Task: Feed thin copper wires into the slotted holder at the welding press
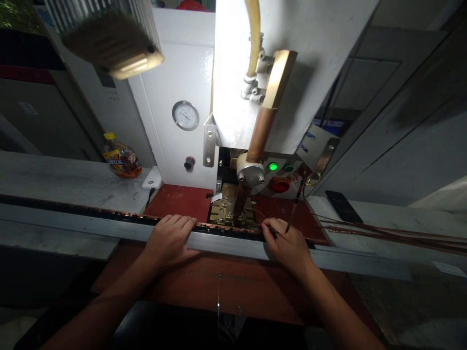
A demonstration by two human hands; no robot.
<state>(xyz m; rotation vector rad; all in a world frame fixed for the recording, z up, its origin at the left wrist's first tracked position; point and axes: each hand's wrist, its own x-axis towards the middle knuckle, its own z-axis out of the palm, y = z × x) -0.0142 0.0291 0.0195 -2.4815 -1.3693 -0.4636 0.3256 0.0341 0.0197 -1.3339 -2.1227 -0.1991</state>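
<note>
A long silvery metal rail (226, 245) runs across the bench, carrying a dark strip with copper-coloured pieces (222, 227) along its far edge. My left hand (171, 240) is closed over this rail, fingers on the top and thumb on the near side. Farther right, my right hand (286, 240) rests at the rail with thumb and forefinger pinched together by the strip. What sits in that pinch is too small and dark to make out. Between the hands, a copper-coloured electrode rod (241, 201) of the machine comes down behind the strip, beside a brass clamp block (228, 204).
The white machine carries a gauge (186, 115) and a lit green button (273, 166). At left stand a bottle (122, 158) and a white box (152, 178). A phone (343, 206) and several copper rods (386, 236) lie at right. A lamp (113, 43) hangs upper left.
</note>
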